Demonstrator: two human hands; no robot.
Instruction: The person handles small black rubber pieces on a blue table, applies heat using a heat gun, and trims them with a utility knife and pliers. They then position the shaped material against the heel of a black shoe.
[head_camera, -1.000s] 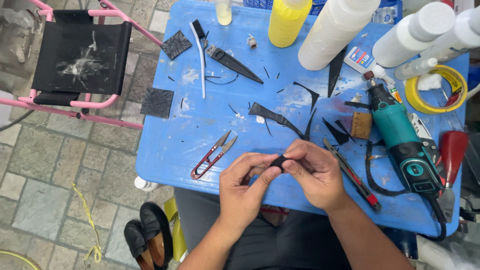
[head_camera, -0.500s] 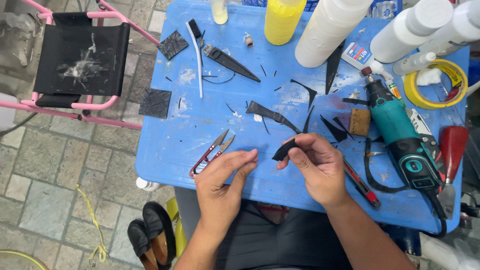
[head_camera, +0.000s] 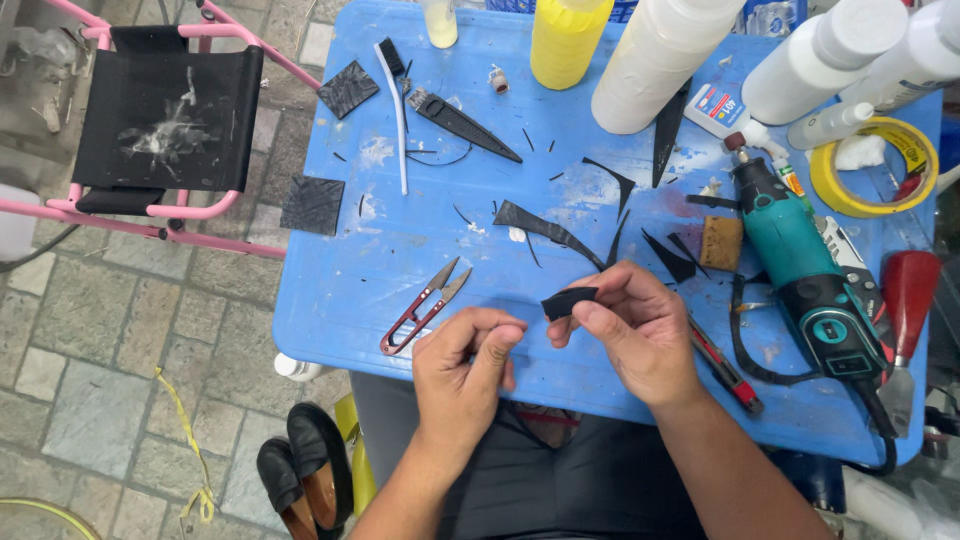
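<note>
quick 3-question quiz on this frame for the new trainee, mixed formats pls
1. True or false: the right hand pinches a small black curved strip.
2. Which lies nearest the left hand? A) red-handled thread snips B) teal rotary power tool C) yellow tape roll
3. Fill in: the white-handled brush lies on the ___ plastic table.

Key: 1 true; 2 A; 3 blue.

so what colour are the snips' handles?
Red, on the snips left of the left hand; head view.
</note>
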